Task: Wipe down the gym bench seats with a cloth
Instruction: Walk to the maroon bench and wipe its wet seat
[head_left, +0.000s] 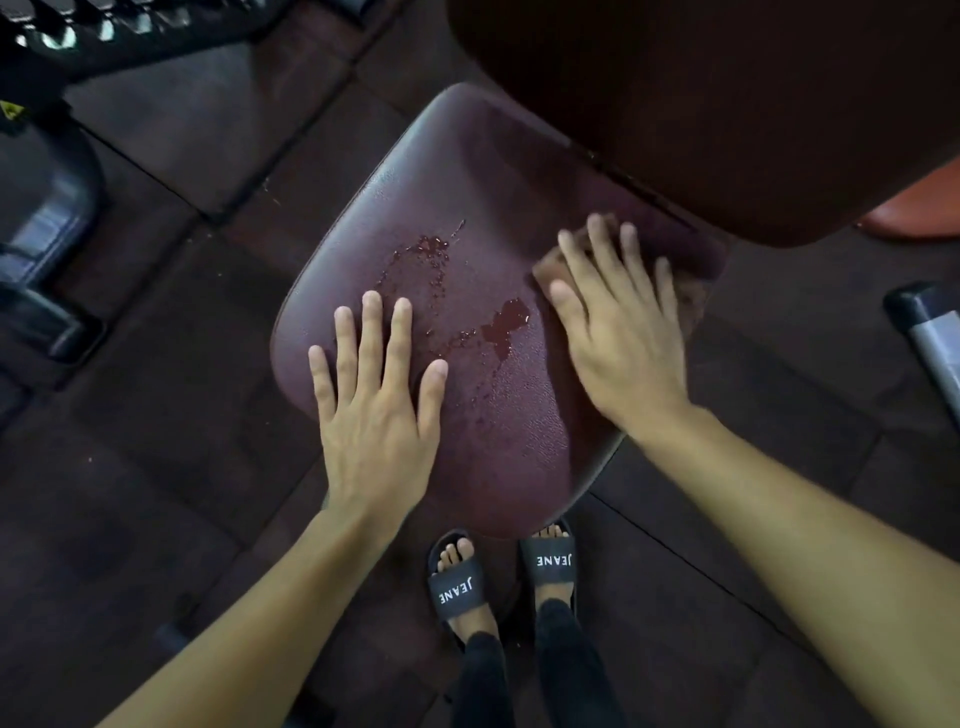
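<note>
A maroon padded bench seat (467, 171) fills the middle of the head view, with drops and a small puddle of liquid (501, 325) on its centre. My left hand (376, 400) lies flat on the seat's near left part, fingers spread, holding nothing. On the seat's right side my right hand (618, 332) presses flat on a brownish cloth (691, 299), fingers spread and slightly blurred. Most of the cloth is hidden under the hand. The dark backrest pad (727, 104) overhangs the seat's far right end.
Dark rubber floor tiles (182, 364) surround the seat. Black machine frame parts (47, 234) stand at the left, and a grey metal bar (930, 332) at the right edge. My feet in black slides (457, 587) stand just below the seat's near edge.
</note>
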